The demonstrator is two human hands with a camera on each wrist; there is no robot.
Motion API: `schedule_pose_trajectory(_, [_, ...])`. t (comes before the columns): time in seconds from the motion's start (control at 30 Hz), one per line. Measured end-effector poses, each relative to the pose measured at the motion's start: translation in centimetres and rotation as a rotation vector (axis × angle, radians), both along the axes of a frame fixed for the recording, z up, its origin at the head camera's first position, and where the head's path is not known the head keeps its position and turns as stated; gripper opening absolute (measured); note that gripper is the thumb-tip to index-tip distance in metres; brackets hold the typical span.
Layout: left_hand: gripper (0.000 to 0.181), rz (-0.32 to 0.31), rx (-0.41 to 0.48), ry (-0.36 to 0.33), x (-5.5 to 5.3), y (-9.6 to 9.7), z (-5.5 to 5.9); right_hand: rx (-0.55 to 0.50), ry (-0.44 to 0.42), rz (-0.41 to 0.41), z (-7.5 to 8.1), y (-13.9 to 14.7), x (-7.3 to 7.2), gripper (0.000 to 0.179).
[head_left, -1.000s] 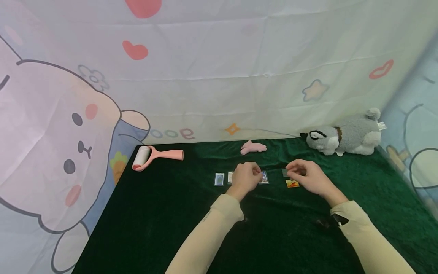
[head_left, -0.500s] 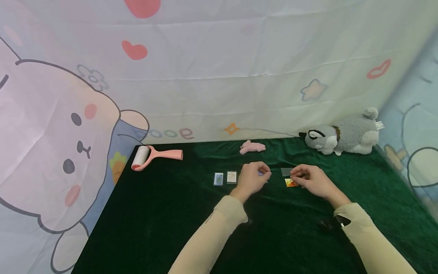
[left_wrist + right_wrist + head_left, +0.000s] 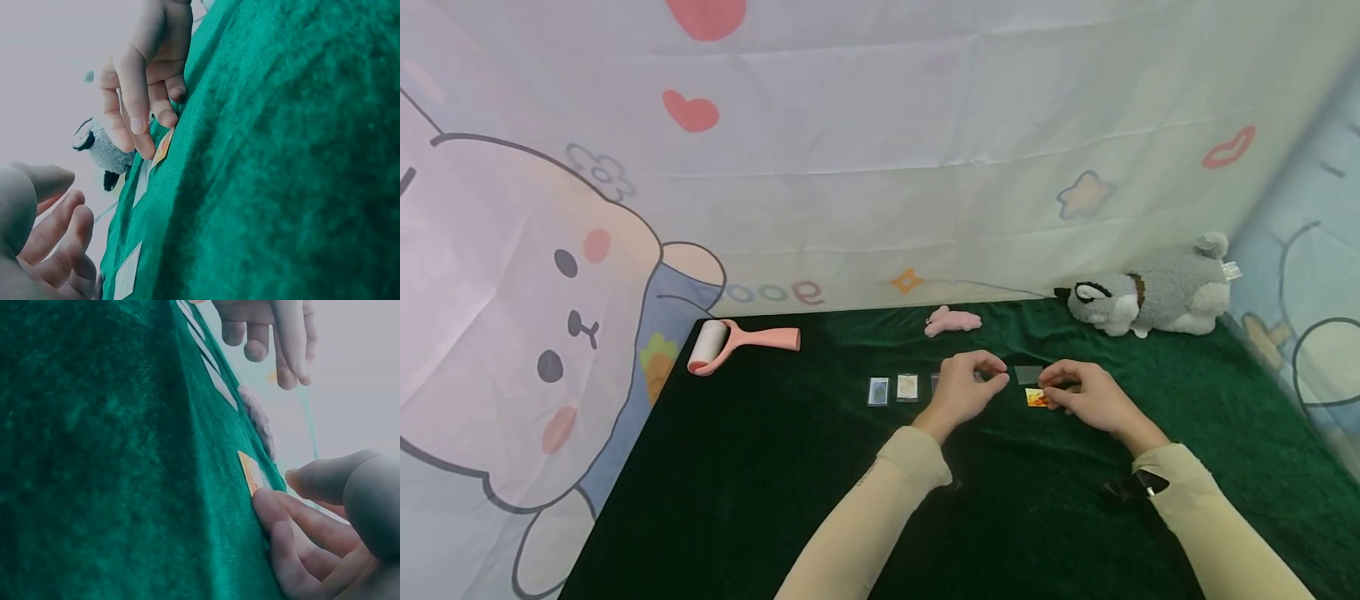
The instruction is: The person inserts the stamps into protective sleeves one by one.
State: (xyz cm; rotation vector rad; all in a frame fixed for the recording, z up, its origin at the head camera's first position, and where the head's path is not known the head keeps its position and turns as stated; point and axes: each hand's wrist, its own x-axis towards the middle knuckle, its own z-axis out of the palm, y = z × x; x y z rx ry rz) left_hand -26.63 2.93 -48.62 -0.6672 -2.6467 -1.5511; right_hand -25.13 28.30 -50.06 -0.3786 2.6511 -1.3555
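A small yellow-orange card [image 3: 1036,397] lies on the green cloth just below a clear sleeve [image 3: 1028,375]. My right hand [image 3: 1086,396] touches the card's right edge with its fingertips; in the right wrist view the thumb [image 3: 312,478] stands off from the card [image 3: 249,470]. Left of these, my left hand [image 3: 966,383] hovers with nothing between thumb and fingers, which the left wrist view shows apart. Two sleeved cards, one blue [image 3: 877,392] and one pale [image 3: 907,387], lie in a row to its left. A third card [image 3: 935,383] is mostly hidden behind the left hand.
Behind the cards sits a small pink plush toy [image 3: 952,321]. A lint roller [image 3: 745,340] with a pink handle lies at the back left, and a grey-white plush animal [image 3: 1157,300] at the back right. A printed curtain [image 3: 850,125] hangs behind the table.
My left hand has moved right, off the row of cards, uncovering the pale one. My right hand has shifted slightly right, from over the clear sleeve to the yellow-orange card's edge.
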Motion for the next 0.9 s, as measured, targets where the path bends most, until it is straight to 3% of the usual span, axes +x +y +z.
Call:
schedule_pose_trajectory(0.27, [0.015,-0.017,0.012,-0.035,-0.8,1.7,-0.2,0.014,0.003,-0.004,-0.4,0.3,-0.3,0.023])
schedule_pose_trajectory(0.53, [0.018,0.021,-0.069,-0.044,-1.4,3.6,-0.4,0.019,0.009,-0.005,-0.3,0.2,-0.1,0.031])
schedule_pose_trajectory(0.9, [0.015,0.036,-0.072,-0.078,-1.8,4.9,-1.4,0.029,0.016,0.012,-0.1,0.2,0.0,0.031])
